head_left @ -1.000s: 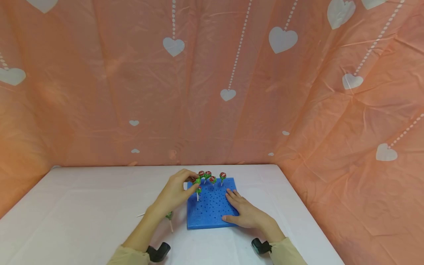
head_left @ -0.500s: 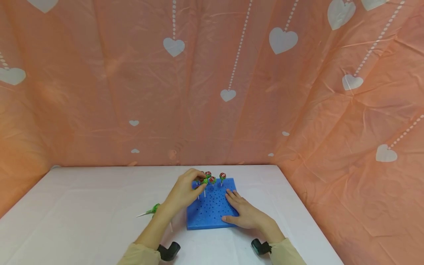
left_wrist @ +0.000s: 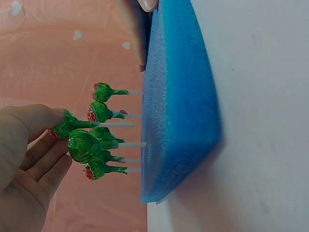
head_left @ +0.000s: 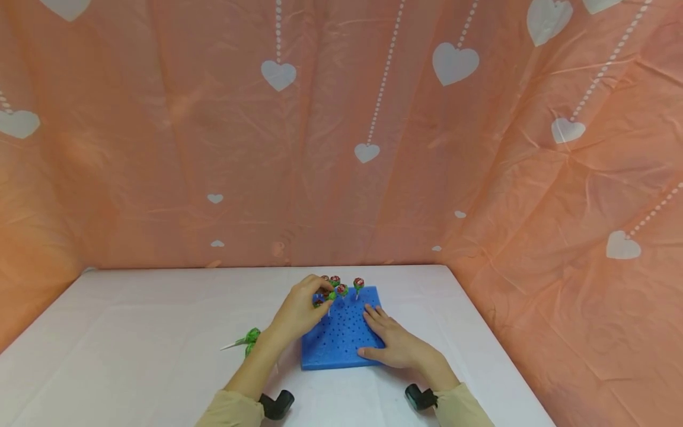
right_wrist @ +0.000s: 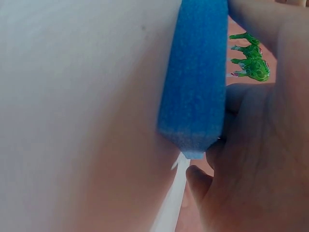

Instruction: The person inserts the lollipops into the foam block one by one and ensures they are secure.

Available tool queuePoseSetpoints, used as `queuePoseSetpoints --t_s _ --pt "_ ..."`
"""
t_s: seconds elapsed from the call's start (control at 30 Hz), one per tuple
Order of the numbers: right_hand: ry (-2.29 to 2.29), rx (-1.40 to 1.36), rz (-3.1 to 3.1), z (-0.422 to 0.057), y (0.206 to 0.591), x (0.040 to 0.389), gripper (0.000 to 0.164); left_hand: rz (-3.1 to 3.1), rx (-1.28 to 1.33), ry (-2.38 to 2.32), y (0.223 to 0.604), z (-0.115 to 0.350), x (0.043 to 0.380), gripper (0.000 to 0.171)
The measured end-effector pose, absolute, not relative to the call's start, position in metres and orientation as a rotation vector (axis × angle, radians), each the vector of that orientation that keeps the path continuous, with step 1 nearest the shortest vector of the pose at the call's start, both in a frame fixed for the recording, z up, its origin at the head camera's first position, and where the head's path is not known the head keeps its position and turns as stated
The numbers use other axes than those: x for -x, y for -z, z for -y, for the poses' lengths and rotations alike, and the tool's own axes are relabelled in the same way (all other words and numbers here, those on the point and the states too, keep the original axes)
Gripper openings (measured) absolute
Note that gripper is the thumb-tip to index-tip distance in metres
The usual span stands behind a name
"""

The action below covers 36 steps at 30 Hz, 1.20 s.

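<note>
In the head view the left fingers (head_left: 317, 281) cover part of the pinched lollipop (left_wrist: 72, 123); the left forearm (head_left: 259, 363) partly hides the loose lollipops (head_left: 251, 336) on their five-o'clock side. The right fingers (head_left: 376, 318) hide some of the foam block's (head_left: 336, 350) three-o'clock edge. Table (head_left: 160, 332) and sleeves (head_left: 233, 409) run off at six o'clock. Wrapper lettering is too small to read.

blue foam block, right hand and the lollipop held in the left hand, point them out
Blue foam block (head_left: 338, 338): head view, on its top face.
Right hand (head_left: 395, 344): head view, on its back.
Held lollipop (left_wrist: 70, 122): left wrist view, on its green wrapper.
</note>
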State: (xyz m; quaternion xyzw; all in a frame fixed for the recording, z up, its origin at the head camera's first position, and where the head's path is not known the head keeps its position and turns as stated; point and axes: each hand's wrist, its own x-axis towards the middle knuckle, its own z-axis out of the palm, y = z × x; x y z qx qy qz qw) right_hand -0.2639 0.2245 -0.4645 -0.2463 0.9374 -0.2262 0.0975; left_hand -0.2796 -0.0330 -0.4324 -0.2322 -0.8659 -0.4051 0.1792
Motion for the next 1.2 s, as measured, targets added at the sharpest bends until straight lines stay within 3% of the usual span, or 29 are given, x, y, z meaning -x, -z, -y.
queuePoseSetpoints --t_s 1.2 --pt "0.663 0.736 -2.776 -0.2248 0.4633 0.2631 0.092 2.522 0.664 1.107 0.4401 0.0317 0.2822 0.023"
